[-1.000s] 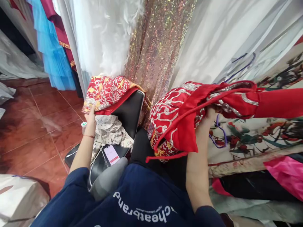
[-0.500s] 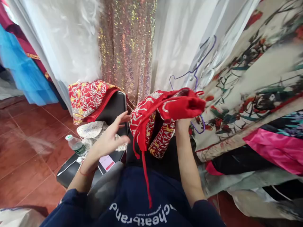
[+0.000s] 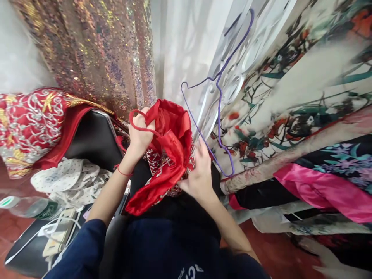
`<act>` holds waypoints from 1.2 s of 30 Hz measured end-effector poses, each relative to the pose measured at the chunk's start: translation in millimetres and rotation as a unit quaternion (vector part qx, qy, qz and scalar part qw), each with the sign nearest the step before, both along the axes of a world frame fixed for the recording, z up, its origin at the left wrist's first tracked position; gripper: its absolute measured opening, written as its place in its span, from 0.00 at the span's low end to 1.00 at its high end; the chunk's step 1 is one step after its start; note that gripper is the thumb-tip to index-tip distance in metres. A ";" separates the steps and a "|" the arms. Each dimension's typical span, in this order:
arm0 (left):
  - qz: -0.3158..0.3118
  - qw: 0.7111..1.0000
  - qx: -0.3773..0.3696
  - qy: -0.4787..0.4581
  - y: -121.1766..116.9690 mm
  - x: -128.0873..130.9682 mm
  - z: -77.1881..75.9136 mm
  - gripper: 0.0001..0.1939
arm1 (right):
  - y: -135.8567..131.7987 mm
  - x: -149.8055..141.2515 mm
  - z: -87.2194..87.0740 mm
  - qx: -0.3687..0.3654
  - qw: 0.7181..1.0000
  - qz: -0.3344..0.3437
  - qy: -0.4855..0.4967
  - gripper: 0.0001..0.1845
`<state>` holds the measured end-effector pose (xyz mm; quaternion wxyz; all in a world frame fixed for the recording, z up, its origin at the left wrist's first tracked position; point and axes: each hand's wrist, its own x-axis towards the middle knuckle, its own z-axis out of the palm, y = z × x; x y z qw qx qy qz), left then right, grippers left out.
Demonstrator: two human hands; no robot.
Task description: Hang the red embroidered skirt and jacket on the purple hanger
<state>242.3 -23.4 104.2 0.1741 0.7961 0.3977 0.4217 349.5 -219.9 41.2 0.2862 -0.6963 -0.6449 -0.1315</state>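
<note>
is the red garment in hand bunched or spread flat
Bunched: the red garment is gathered between the left hand and right hand, its satiny fabric curling in loose folds.

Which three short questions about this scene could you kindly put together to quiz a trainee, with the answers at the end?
1. True or false: the left hand and the right hand are both on the red satin garment.

2. Multiple choice: what is draped over the chair backrest?
A) A purple hanger
B) A red garment with gold and silver embroidery
C) A plastic water bottle

3. Short answer: what lies looped across the back of the left hand?

Key:
1. True
2. B
3. A red cord
</note>
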 end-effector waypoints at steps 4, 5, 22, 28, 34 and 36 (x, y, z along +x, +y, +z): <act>0.000 1.000 -0.002 0.025 16.7 35.0 11.9 0.10 | -5.9 -8.0 15.7 -0.051 0.955 0.156 -0.248 0.33; 0.004 1.000 -0.006 0.028 24.9 43.1 11.5 0.11 | -7.6 -6.9 19.7 -0.037 0.940 0.170 -0.293 0.31; -0.073 0.990 -0.123 -0.005 124.3 148.7 -63.9 0.10 | -56.7 105.7 -67.2 -0.415 0.870 0.145 -0.222 0.24; -0.241 0.922 -0.242 -0.185 129.5 152.9 -55.9 0.08 | -97.0 105.7 -2.4 -0.152 0.946 0.149 -0.243 0.14; -0.420 0.771 -0.420 -0.232 108.4 166.7 -46.6 0.24 | -118.6 103.8 72.4 -0.130 0.957 0.138 -0.220 0.14; -0.385 0.766 -0.414 -0.305 103.7 169.6 -54.5 0.22 | -119.9 109.5 75.5 -0.129 0.957 0.130 -0.226 0.16</act>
